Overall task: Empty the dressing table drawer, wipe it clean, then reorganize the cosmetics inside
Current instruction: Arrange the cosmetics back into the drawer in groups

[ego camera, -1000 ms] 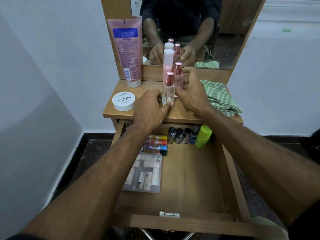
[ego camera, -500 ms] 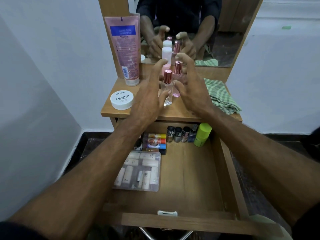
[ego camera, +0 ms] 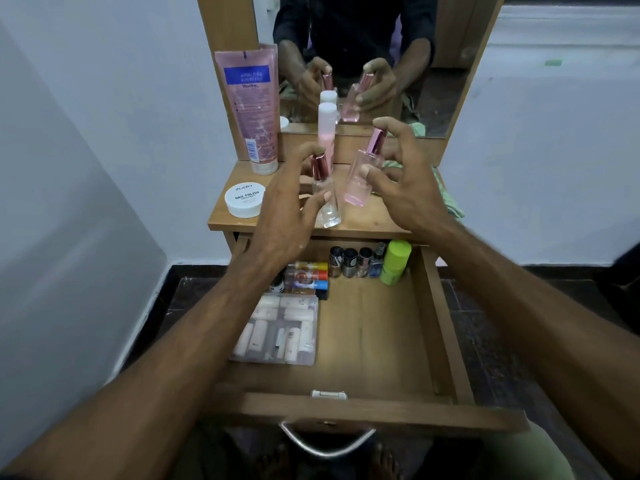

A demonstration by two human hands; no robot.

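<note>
The open drawer (ego camera: pixel 429 327) juts out below the dressing table top (ego camera: pixel 377 221). Above the drawer's left side, the left hand (ego camera: pixel 282 220) pinches a clear perfume bottle (ego camera: pixel 327 199) with a rose cap. Above its right side, the right hand (ego camera: pixel 403 188) pinches a pink perfume bottle (ego camera: pixel 358 181), tilted and off the top. Inside the drawer, a clear pouch (ego camera: pixel 277 329) lies at left, a lime-green bottle (ego camera: pixel 394 261) stands at the back right corner, and nail polish bottles (ego camera: pixel 349 261) line the back wall just left of it.
</note>
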